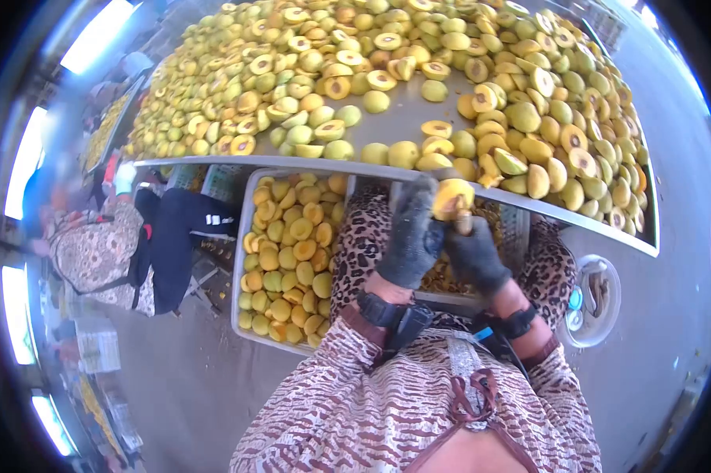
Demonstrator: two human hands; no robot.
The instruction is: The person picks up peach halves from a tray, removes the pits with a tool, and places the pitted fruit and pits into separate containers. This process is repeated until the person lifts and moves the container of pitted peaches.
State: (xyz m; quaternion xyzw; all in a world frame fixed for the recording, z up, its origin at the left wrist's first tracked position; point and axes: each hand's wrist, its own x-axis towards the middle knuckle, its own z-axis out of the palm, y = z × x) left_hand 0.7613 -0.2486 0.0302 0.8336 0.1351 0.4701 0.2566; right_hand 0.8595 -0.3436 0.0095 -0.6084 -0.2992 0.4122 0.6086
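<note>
My left hand, in a dark worn glove, is closed around a yellow peach half near the front edge of the metal table. Just below the fruit, my right hand, in a similar glove with bare fingertips, is closed with its fingers against the peach half's lower side. Whether it grips a small tool I cannot make out. Many cut peach halves, several with brown pits showing, are heaped on the table ahead. Beneath my hands is a crate of brownish scraps.
A white bin of peach halves stands left of my legs. On the floor at right is a clear round tub with items inside. Another person sits at far left, near a second fruit-laden table.
</note>
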